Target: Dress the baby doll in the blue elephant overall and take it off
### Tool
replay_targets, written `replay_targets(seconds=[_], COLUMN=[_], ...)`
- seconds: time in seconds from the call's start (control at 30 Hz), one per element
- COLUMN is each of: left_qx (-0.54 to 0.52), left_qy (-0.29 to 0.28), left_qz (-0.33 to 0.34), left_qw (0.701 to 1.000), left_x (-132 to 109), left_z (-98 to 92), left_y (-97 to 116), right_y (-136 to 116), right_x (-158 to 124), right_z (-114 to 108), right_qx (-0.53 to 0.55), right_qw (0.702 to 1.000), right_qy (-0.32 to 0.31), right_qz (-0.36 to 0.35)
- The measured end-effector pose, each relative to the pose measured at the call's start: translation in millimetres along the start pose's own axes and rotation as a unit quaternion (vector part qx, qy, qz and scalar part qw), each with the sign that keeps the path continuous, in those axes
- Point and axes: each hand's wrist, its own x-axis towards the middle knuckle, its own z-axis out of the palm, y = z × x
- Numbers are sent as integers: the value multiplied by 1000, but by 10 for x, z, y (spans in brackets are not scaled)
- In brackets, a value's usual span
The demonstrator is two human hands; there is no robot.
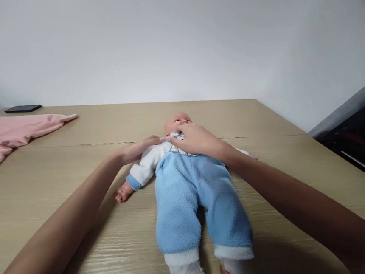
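A baby doll [186,183] lies on its back on the wooden table [82,231], head away from me, dressed in a blue and white fleece suit. My left hand [139,148] rests on the doll's shoulder, its fingers stretched toward the collar. My right hand [195,140] lies on the doll's chest just under the chin, fingers curled and pinching the suit's collar. The fingertips of both hands nearly meet at the neck. The doll's bare hand [122,194] sticks out to the left.
A pink cloth [6,135] lies at the table's far left, with a dark phone [23,108] behind it by the white wall. A dark piece of furniture [358,138] stands off the table's right edge.
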Motion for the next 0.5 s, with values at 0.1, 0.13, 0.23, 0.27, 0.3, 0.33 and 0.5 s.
replay_targets(seconds=[0.1,0.13,0.23,0.27,0.3,0.33,0.5], left_qx=[151,187,241,250,260,271,265], left_qy=[-10,1,15,13,11,12,9], left_qz=[-37,-48,-53,-48,-42,-35,3], left_qw=[988,981,969,967,965,962,964], left_x=[-94,-115,-127,-118,-106,-94,-84], left_z=[-153,-191,-258,-270,-278,-285,-298], left_y=[58,64,42,27,9,-8,-52], right_y=[113,187,495,607,714,809,1052], right_x=[-48,-75,-200,-258,-322,-392,-750], right_z=[-98,-136,-236,-258,-271,-273,-107], right_qx=[27,33,41,47,59,76,122], right_qw=[999,998,993,991,989,988,991], right_qy=[-40,-58,-105,-115,-121,-120,-44], right_qz=[-2,3,43,57,63,59,-22])
